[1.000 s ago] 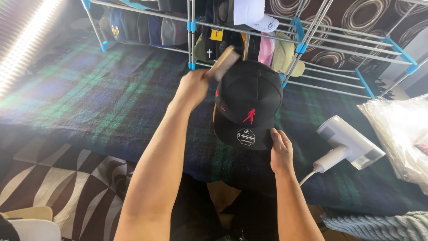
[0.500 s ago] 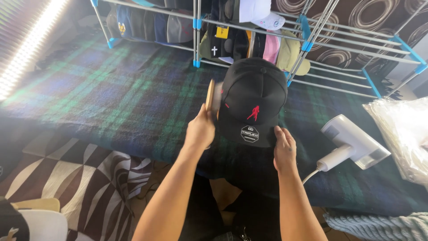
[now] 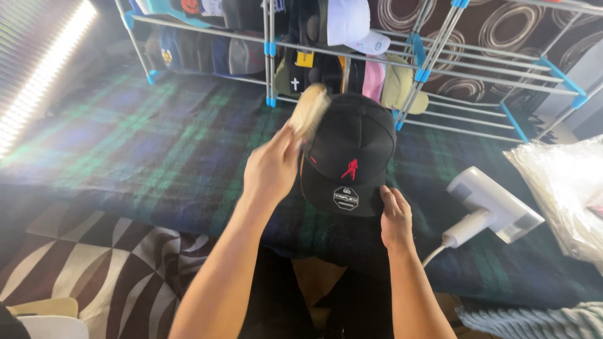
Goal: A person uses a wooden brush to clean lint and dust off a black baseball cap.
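Note:
A black cap (image 3: 352, 147) with a small red figure on its front and a round sticker on its brim is held up over a plaid blanket (image 3: 144, 144). My right hand (image 3: 394, 216) grips the brim from below. My left hand (image 3: 271, 168) holds a pale wooden brush (image 3: 309, 113) against the cap's left side; the brush looks blurred.
A metal rack (image 3: 402, 59) with blue joints holds several caps behind the black one. A white handheld steamer (image 3: 487, 207) with a cord lies at the right, next to a clear plastic bag (image 3: 565, 188). A black-and-white patterned rug (image 3: 94, 263) shows at lower left.
My left hand with the brush went from the cap's upper left down along its left side, then back up a little. My right hand has stayed on the brim.

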